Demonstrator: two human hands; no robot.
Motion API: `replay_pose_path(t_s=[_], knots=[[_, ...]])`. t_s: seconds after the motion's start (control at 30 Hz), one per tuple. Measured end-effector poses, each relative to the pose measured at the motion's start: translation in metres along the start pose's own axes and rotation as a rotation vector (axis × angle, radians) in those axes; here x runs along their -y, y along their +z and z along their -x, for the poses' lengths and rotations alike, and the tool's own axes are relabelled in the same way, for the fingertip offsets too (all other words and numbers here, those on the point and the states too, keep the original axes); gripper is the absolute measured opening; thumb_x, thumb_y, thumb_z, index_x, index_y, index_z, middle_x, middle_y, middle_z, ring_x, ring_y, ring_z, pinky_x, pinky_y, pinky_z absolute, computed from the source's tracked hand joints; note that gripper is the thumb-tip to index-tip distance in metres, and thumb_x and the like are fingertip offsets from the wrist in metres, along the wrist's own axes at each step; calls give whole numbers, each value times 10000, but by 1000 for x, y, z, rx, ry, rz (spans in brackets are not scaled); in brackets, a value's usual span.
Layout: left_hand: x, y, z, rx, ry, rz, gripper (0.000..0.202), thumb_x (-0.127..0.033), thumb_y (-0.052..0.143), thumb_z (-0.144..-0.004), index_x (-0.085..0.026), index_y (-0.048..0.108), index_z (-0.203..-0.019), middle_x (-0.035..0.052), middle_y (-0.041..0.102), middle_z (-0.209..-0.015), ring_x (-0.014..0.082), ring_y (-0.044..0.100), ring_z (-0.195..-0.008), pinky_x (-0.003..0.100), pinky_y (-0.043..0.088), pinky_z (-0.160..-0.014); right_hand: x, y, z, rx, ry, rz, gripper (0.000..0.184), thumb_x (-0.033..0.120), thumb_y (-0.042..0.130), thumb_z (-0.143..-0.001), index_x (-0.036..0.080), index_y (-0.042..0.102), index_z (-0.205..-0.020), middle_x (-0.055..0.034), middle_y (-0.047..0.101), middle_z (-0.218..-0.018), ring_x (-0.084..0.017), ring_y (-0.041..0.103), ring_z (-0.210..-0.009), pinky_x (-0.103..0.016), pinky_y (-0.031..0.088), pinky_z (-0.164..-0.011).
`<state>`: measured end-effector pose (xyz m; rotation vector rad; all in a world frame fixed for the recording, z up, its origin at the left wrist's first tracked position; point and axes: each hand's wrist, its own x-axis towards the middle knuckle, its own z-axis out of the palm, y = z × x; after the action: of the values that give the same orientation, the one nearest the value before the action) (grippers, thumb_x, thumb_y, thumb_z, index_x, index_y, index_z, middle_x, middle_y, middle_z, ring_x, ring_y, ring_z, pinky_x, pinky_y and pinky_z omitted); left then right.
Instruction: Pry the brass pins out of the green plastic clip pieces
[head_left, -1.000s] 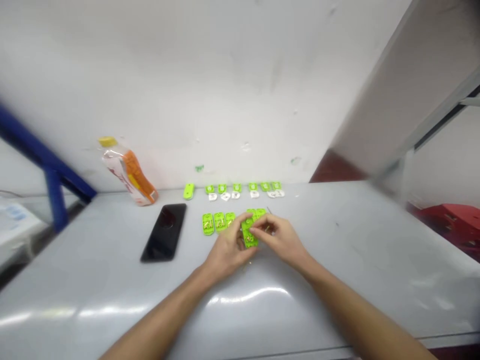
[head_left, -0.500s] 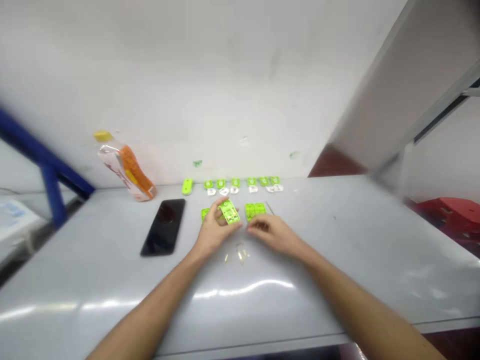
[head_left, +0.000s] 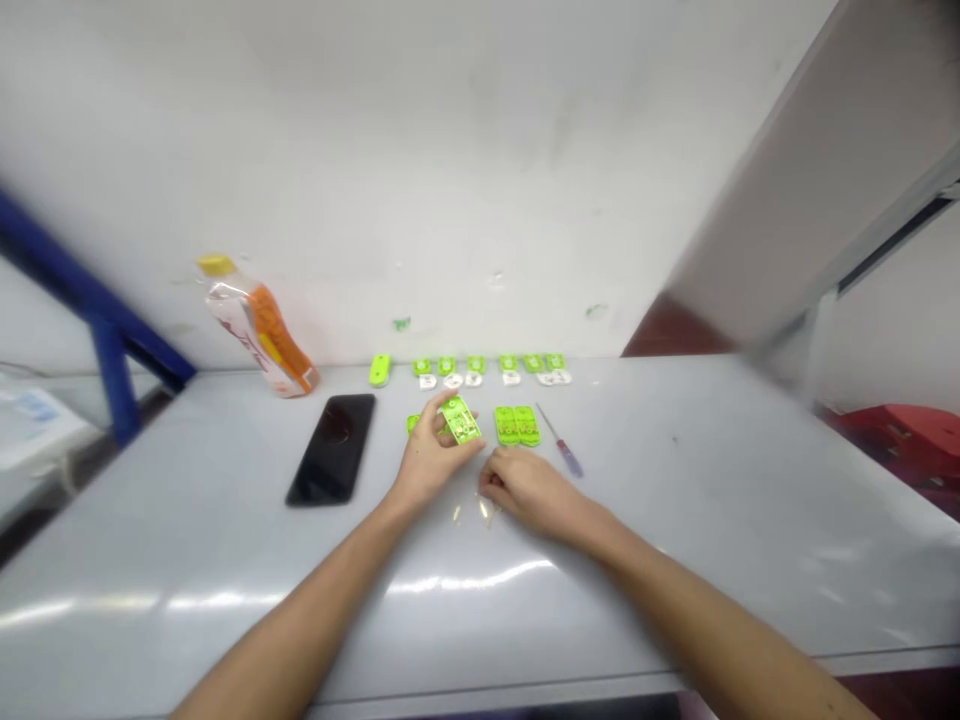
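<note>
My left hand [head_left: 435, 450] is closed on a bright green plastic casing half [head_left: 460, 419], tilted up with small metallic bits inside. Another green piece [head_left: 412, 424] lies partly hidden behind that hand. Down at the table, my right hand [head_left: 517, 485] has its fingers pinched together beside several small gold-coloured metal pieces [head_left: 485, 510]; whatever is between the fingertips is hidden. Two green casing halves [head_left: 517, 426] lie side by side just beyond the right hand. To their right rests a screwdriver [head_left: 564, 448] with a purple-red handle.
Along the wall runs a row of small green casings [head_left: 476, 364] with white pieces [head_left: 473, 380] before them, plus a longer green casing [head_left: 380, 370]. A black phone [head_left: 331, 450] and an orange-labelled bottle [head_left: 262, 330] are at left on the grey table [head_left: 712, 480].
My right hand has come down and toward me, from beside the green casing halves to the small metal pieces, uncovering the screwdriver. My left hand still holds its casing half.
</note>
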<state>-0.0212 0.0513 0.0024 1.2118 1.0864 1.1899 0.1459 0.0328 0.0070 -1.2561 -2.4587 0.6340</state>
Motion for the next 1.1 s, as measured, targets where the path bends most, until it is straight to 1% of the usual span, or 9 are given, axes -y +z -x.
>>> replay_pose_path(t_s=[0.17,0.27,0.4,0.53,0.7,0.8,0.93,1.03,1.1], knots=[[3,-1,0,10,0,-8,758,-193,750,-651,-228,376,-1309,95,630,-1100,203,649,-930,333,506,-820,-6,-13,6,27,25,-128,102,235,489,-874,204,576,-829,-12,635,-802,-148,573,-732,-279,424,-654],[4,-1,1,20,-2,-9,758,-203,743,-663,-230,361,-1317,95,625,-1108,197,651,-922,335,504,-826,-11,-27,8,27,11,-317,175,221,470,-880,220,575,-1020,-15,638,-856,-140,586,-762,-281,455,-688],[6,1,1,29,-5,-38,755,-194,746,-655,-231,362,-1304,93,617,-1112,184,657,-870,317,517,-777,-12,-42,10,32,23,-587,197,258,464,-877,198,649,-909,-21,624,-794,-130,599,-683,-294,502,-652],[4,4,6,71,13,-58,723,-203,722,-683,-247,361,-1307,90,606,-1113,179,661,-832,317,522,-750,-9,-47,10,-41,14,-756,182,270,554,-832,200,694,-923,-36,657,-855,-149,633,-754,-326,541,-708],[-2,10,15,138,25,-84,705,-200,718,-684,-247,384,-1303,88,607,-1085,196,660,-860,342,517,-785,-15,-41,8,-256,23,-700,169,304,598,-809,222,723,-888,-48,645,-912,-153,616,-758,-277,543,-574],[-5,15,21,207,-6,-61,719,-193,723,-673,-243,378,-1302,94,604,-1083,194,662,-837,332,521,-752,-20,-40,8,-311,48,-621,198,313,567,-833,231,718,-931,-53,657,-922,-151,615,-722,-252,513,-512],[-6,18,24,267,-24,-47,720,-172,709,-676,-251,355,-1297,79,591,-1052,164,652,-759,293,517,-673,-20,-41,10,-291,-16,-358,277,288,469,-898,261,671,-1084,-28,638,-847,-104,573,-586,-279,516,-598],[-6,19,25,280,-17,-62,698,-158,692,-686,-251,351,-1288,59,576,-1016,151,637,-752,281,508,-667,-16,-42,11,-258,-59,-240,320,254,462,-899,266,604,-1186,-34,651,-898,-132,616,-701,-304,521,-698],[-6,19,25,282,-14,-81,693,-156,684,-690,-251,348,-1288,39,564,-967,136,622,-729,265,499,-652,-14,-41,11,-279,-24,-255,291,250,515,-867,240,617,-1140,-36,677,-899,-154,636,-767,-303,525,-712]])
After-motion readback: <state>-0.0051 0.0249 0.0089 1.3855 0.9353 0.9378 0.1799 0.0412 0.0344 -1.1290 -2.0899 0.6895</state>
